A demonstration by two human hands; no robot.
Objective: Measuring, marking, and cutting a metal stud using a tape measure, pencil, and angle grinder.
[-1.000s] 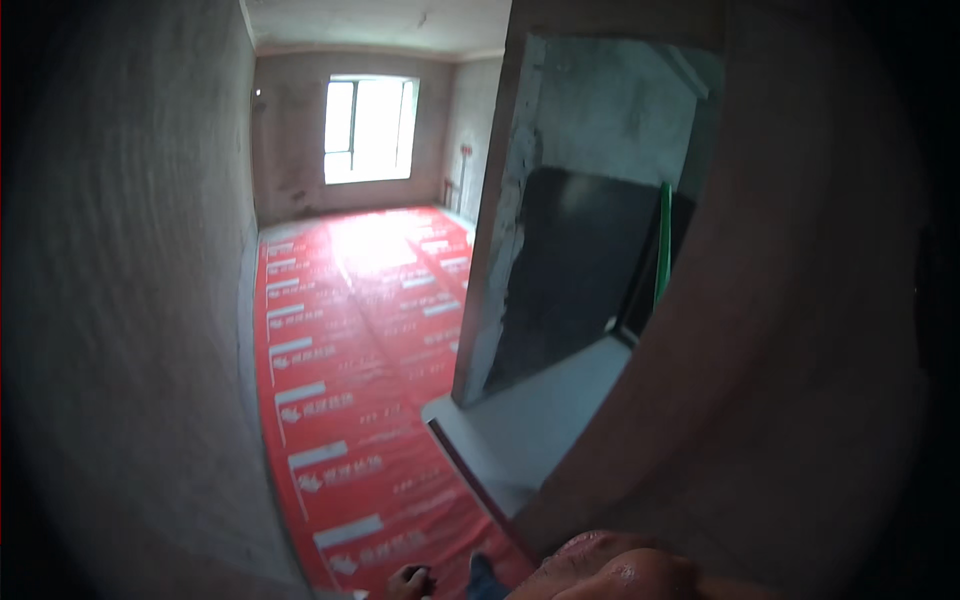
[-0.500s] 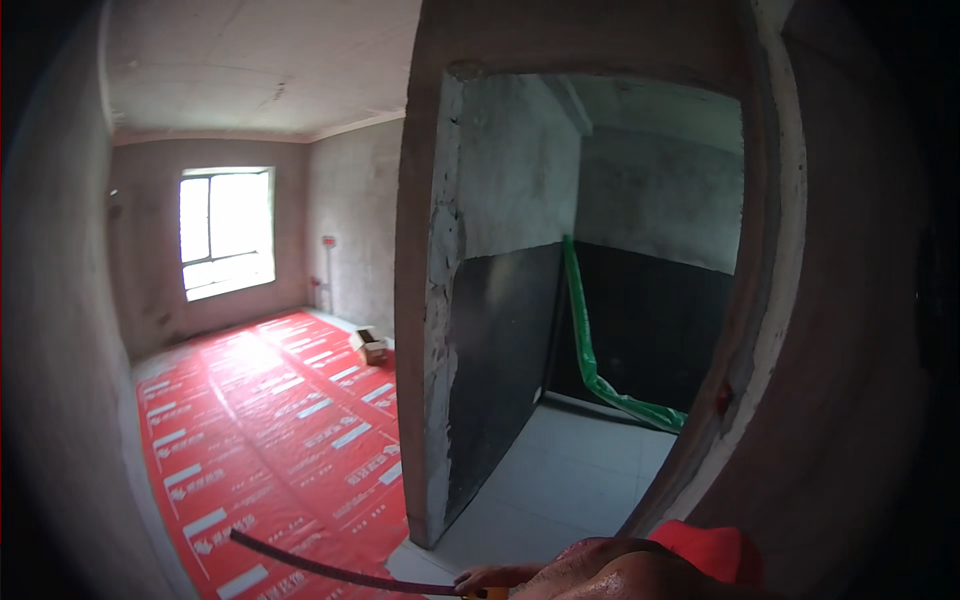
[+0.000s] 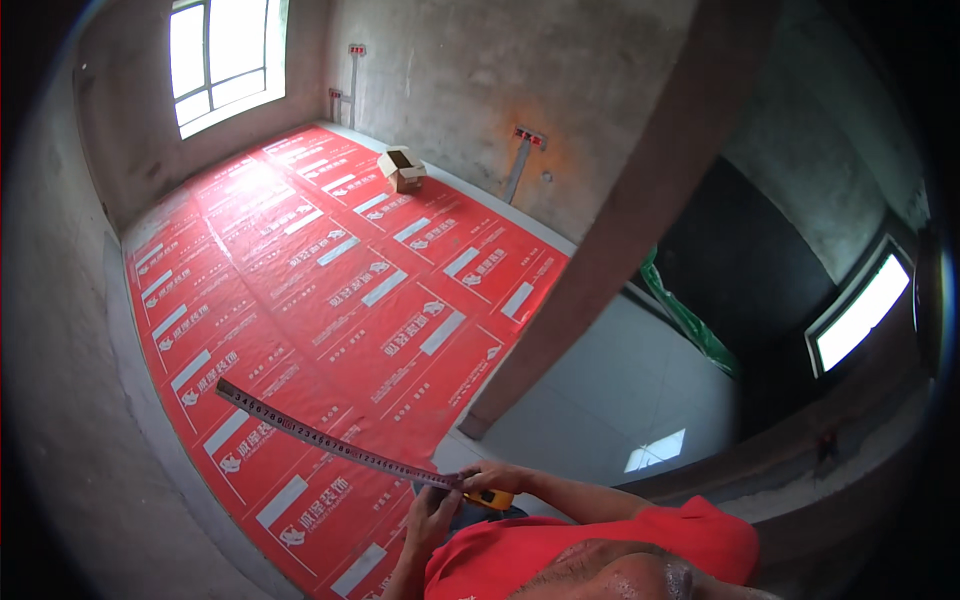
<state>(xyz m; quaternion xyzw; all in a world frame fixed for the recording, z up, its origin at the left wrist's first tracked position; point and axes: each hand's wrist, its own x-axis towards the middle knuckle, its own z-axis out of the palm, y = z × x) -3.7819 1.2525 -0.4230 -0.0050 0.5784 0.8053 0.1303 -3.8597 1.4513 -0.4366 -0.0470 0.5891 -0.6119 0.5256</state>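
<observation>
A tape measure with a yellow-and-black case point(image 3: 490, 498) is in my right hand point(image 3: 492, 478), whose fingers are wrapped over it. Its long pale blade point(image 3: 330, 443) sticks out to the left, slightly arched, with the free end up in the air above the red floor covering. My left hand point(image 3: 432, 512) is closed on the blade close to the case. Both hands are close together in front of my red shirt. Part of the left fingers is hidden, and the case is partly covered by the right hand.
Red printed protective sheeting point(image 3: 330, 290) covers the room floor. An opened cardboard box point(image 3: 402, 172) stands near the far wall, below wall sockets point(image 3: 529, 137). A wall edge point(image 3: 620, 250) divides off a tiled space at right, with green plastic wrap point(image 3: 690, 325) inside. A window point(image 3: 225, 60) is far left.
The view has tilted down and turned, showing more red floor and my torso. My left hand has come into sight beside the right, and the extended blade is now fully visible.
</observation>
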